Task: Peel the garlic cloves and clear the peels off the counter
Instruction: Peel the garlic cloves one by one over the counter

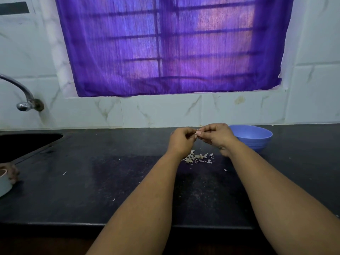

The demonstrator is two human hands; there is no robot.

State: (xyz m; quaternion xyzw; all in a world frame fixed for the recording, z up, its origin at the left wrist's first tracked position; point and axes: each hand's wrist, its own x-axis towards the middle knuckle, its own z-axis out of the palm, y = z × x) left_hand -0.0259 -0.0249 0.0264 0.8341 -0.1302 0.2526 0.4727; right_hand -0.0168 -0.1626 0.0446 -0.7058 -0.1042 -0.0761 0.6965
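My left hand [181, 139] and my right hand [218, 136] are raised together above the black counter [110, 181], fingers curled, pinching a small garlic clove [197, 133] between their fingertips. The clove is mostly hidden by the fingers. Right below the hands lies a small pile of pale garlic peels [197, 157] on the counter. A few stray peel flakes lie scattered around it. A blue bowl [253, 138] stands just right of my right hand, near the back wall; what it holds is hidden.
A sink [25, 144] is set into the counter at the far left, with a metal tap [22, 94] on the tiled wall above it. A pale container [4, 183] sits at the left edge. A purple curtain [171, 45] covers the window.
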